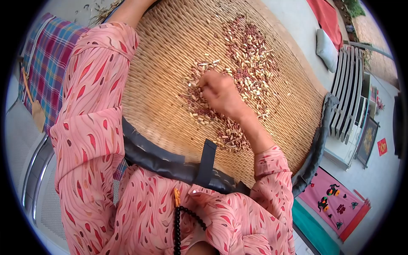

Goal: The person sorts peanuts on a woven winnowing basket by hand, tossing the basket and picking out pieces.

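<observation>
Shirt (146,204): we see pink cloth with fine wavy lines and red and tan teardrops, bottom centre
Left sleeve (91,102): we find the same print, creased, down the left
Right sleeve (274,170): matching, lower right of centre
Beads (177,227): round, black, strung below an orange ornament (177,197)

1. Around the right hand (220,92), seeds (251,85) are showing maroon and cream.
2. Under it, the tray (157,80) is showing tan ribbing; its rim (153,154) is gleaming black.
3. Nearer the body than it, the shirt (144,199) is carrying red drops over pink.
4. Far left of it, a cloth (55,55) is displaying blue-and-magenta plaid.
</observation>
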Motion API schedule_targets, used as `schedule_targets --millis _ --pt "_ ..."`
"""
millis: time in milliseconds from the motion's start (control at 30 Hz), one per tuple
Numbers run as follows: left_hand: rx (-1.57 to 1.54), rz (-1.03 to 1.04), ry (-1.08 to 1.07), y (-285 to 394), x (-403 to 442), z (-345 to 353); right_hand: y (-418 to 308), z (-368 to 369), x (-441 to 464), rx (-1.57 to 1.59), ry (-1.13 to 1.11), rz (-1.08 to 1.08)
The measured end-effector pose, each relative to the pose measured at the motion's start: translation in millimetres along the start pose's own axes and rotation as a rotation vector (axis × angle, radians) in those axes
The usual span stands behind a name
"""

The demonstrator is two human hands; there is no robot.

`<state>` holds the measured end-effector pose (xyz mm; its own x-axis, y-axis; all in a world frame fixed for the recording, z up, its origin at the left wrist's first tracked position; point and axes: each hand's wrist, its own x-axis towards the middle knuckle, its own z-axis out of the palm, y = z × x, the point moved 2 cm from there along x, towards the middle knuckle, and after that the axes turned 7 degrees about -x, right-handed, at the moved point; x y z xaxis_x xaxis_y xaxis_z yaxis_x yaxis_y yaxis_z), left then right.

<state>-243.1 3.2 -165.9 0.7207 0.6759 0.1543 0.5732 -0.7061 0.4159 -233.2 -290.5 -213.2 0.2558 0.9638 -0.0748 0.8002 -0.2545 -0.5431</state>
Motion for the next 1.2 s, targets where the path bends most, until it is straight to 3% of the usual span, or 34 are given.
schedule_targets --millis 33,100,167,233,267,367,400,600,767,933,1200 --pt "0.001 0.002 -0.002 0.0 0.4 -0.5 14.4 -19.5 2.9 0.079 0.071 0.079" --pt "0.005 -0.018 -0.018 2.3 -2.5 -3.0 47.2 -82.9 5.5 0.351 0.615 0.223" --pt "0.011 -0.009 -0.006 1.7 -2.7 -2.7 83.2 -118.1 -6.1 0.484 0.776 0.405" --pt "0.015 0.037 0.038 -3.4 1.9 4.0 113.8 -111.1 -24.6 0.144 0.824 0.568" --pt "0.016 0.024 0.028 0.0 1.6 2.6 107.3 -95.2 -33.5 -0.177 0.632 0.578" --pt "0.023 -0.019 0.003 1.4 0.1 -1.7 101.2 -40.2 -42.7 -0.529 0.472 0.412" --pt "0.023 -0.02 -0.004 1.8 2.6 -0.3 93.0 -26.0 -40.4 -0.517 0.48 0.262" --pt "0.052 -0.021 -0.05 18.9 4.8 -11.4 -4.9 29.4 -33.0 -0.319 0.322 -0.098" --pt "0.081 -0.047 -0.038 14.5 4.2 -8.8 -17.7 53.5 -72.5 -0.376 0.095 -0.332" --pt "0.087 -0.063 -0.003 10.7 2.8 -6.8 29.0 9.7 -112.0 -0.621 -0.073 -0.189" --pt "0.09 -0.038 -0.031 17.2 -4.3 -14.5 76.0 -93.1 -187.3 -1.02 0.086 0.203"
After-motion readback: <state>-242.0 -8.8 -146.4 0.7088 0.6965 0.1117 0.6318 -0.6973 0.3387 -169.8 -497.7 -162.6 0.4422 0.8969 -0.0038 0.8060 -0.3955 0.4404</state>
